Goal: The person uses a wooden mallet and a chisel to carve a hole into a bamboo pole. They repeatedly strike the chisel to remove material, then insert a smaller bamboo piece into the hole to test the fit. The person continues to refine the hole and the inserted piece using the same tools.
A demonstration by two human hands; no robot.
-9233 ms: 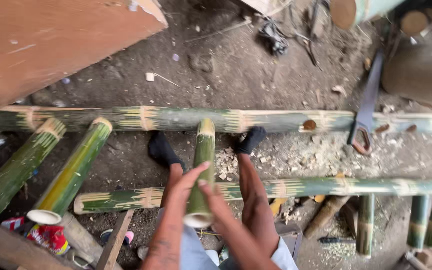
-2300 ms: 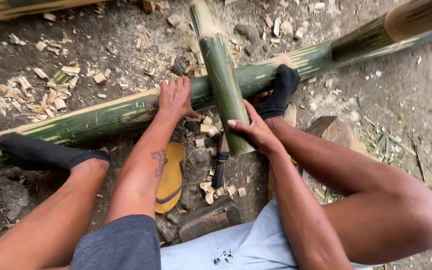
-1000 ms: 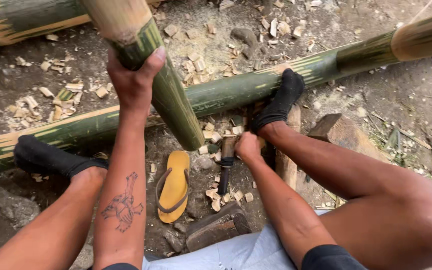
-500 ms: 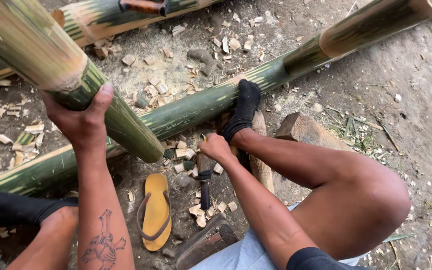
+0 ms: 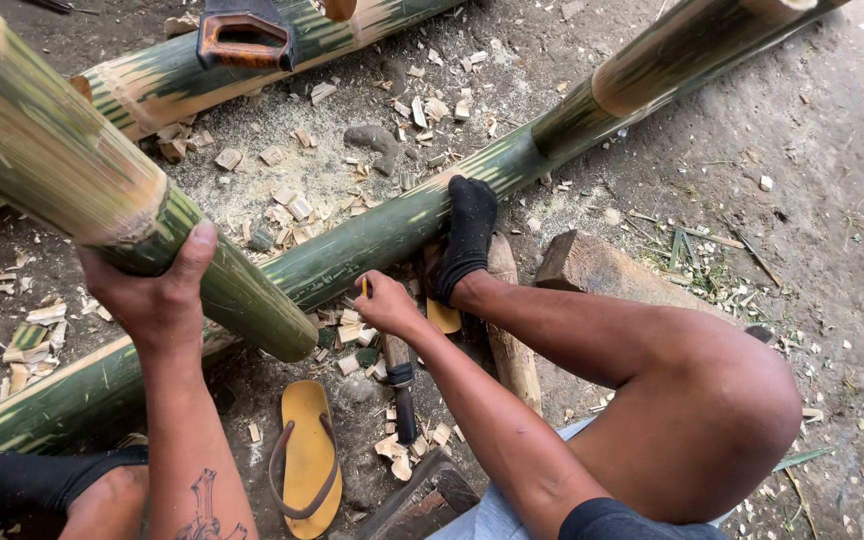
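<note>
Left hand (image 5: 157, 295) fingers clamped under cut bamboo pole (image 5: 102, 200), now raised higher above the long ground culm (image 5: 372, 235) | right hand (image 5: 384, 305) has closed on knife handle (image 5: 399, 375) (blade hidden) | cutting appears imminent.

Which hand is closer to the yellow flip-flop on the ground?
The right hand, probably. It sits low near the ground, just up and right of the yellow flip-flop. The left hand is raised, gripping the thick bamboo pole.

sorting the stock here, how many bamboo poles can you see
3. One bamboo pole is held up by the left hand. One long pole lies on the ground under the black-socked foot. One pole lies at top left, under the saw handle. More may lie out of frame.
</note>
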